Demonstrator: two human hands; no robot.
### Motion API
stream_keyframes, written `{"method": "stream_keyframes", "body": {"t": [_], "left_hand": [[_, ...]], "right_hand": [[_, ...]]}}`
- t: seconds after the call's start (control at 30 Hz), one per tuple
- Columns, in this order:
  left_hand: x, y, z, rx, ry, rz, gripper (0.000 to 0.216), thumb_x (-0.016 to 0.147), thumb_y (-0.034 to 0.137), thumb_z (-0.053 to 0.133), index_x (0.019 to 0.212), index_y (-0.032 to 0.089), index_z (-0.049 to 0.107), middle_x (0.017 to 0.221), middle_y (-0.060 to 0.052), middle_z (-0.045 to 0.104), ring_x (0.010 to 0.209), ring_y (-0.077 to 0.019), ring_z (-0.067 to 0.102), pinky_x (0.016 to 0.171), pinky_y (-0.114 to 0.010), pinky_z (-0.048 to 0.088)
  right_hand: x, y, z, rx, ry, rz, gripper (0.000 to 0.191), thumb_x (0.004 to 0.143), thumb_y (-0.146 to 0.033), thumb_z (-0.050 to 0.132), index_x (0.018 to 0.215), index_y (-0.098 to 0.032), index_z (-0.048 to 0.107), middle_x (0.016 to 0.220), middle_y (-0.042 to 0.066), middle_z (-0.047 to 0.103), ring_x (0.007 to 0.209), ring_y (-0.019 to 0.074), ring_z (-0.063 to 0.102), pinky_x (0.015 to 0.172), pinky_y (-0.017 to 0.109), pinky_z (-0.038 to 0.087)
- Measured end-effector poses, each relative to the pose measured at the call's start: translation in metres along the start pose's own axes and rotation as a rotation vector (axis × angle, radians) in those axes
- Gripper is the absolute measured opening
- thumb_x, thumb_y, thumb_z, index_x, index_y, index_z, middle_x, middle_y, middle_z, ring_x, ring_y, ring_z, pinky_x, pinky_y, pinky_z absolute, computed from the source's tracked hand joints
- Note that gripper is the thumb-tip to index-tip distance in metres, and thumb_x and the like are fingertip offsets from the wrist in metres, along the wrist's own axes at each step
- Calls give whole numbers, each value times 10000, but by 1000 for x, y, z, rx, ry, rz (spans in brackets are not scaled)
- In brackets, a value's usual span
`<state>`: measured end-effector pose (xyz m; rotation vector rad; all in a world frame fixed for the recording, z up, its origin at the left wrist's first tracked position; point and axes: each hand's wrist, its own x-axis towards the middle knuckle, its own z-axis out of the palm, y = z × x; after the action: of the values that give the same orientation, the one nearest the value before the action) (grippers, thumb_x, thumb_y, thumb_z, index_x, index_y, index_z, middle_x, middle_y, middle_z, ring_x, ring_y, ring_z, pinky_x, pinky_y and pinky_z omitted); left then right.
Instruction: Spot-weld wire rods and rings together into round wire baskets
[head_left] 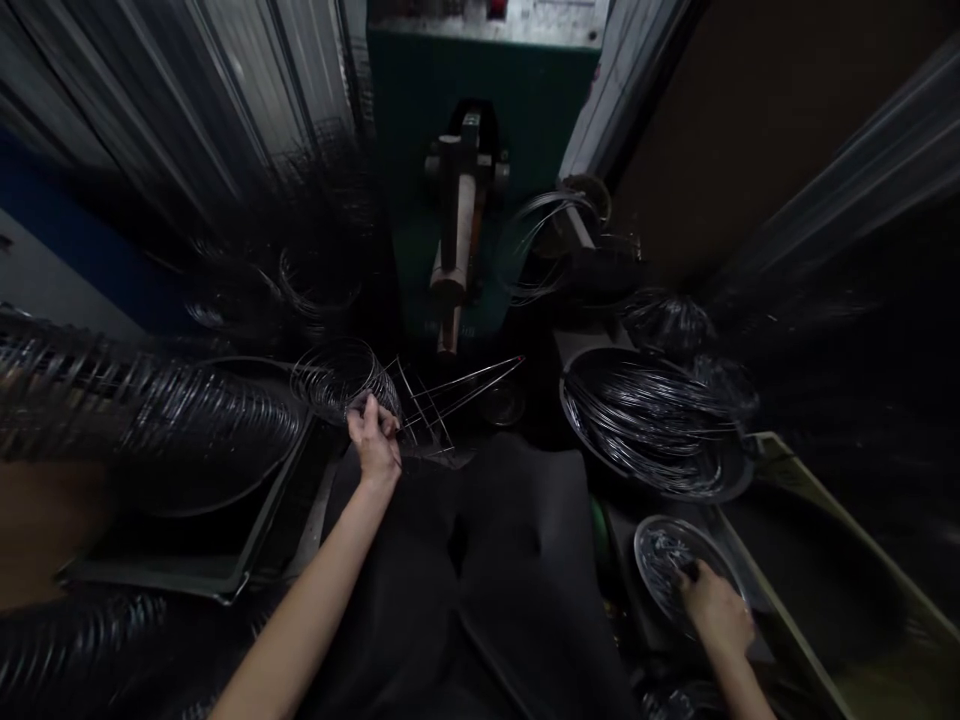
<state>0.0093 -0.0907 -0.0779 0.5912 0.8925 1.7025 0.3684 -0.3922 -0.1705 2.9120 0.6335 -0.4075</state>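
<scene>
My left hand (375, 440) grips a wire frame (439, 395) made of thin rods and a ring, held over my lap below the welding machine's arm (454, 250). Just left of the hand lies a stack of wire rings (337, 375). My right hand (716, 610) reaches down at the lower right, fingers in a small round dish (660, 555) of short wire pieces; whether it holds any is hidden.
A green machine body (484, 110) stands straight ahead. A large pan (652, 425) of curved wires sits right of centre. Long rows of wire rings (135, 410) stretch to the left over a dark tray (187, 570). My dark-clothed lap fills the bottom centre.
</scene>
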Motion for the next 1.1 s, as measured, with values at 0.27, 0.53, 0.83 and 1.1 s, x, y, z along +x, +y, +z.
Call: {"method": "stream_keyframes", "body": {"t": [0.27,0.53,0.83,1.1], "left_hand": [[6,2,3,20,1,44,347,727,368,694,935,187,484,486,112,334,405,-42,299,443,-165,282],[12,6,2,73,-48,124,299,778,350,644,967,182,483,483,105,335,407,-46,291,435,-166,263],[35,2,-15,134,-14,119,296,792,384,627,965,191,483,483,104,326,405,-46,273,429,-155,245],[42,-4,-18,135,26,109,290,797,389,619,967,201,478,486,98,332,421,-56,286,430,-157,252]], "right_hand": [[-42,-91,-56,465,189,-282,321,731,-422,534,893,-198,697,871,126,712,837,319,655,734,406,492],[-95,-278,-130,1273,-278,-643,329,621,-465,727,737,-159,697,679,39,679,646,181,642,598,276,483],[-115,-330,-129,1793,-618,-403,384,460,-356,858,683,-121,652,596,16,647,513,98,590,436,175,407],[-125,-348,-134,1880,-711,-220,318,509,-246,841,715,-164,613,612,-32,626,517,73,572,402,152,375]]}}
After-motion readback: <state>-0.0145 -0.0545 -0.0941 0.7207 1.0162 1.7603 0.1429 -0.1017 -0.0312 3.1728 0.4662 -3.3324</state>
